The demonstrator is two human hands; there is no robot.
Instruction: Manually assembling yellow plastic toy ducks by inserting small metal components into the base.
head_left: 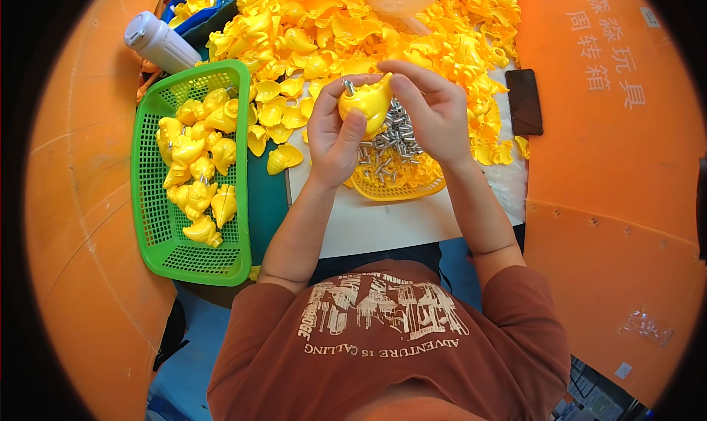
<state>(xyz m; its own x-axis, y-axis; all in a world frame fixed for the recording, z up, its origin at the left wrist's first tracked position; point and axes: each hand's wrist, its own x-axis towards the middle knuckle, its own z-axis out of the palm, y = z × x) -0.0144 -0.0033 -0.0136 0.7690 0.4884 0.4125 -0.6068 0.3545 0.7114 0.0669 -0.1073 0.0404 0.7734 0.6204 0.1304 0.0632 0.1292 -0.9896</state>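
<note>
My left hand (333,135) and my right hand (431,111) hold one yellow plastic toy piece (366,100) between them, above the table. A small metal pin (348,87) sticks up from the piece's left end, near my left fingertips. Directly under my hands sits a yellow shallow basket (394,191) holding several small metal pins (394,137). A big heap of yellow plastic shells (346,23) covers the table behind it.
A green mesh basket (151,207) at my left holds several yellow toy pieces (199,163). A white bottle (158,41) lies at the top left. A dark phone (524,100) rests at the right. Orange bin walls (618,141) stand on both sides.
</note>
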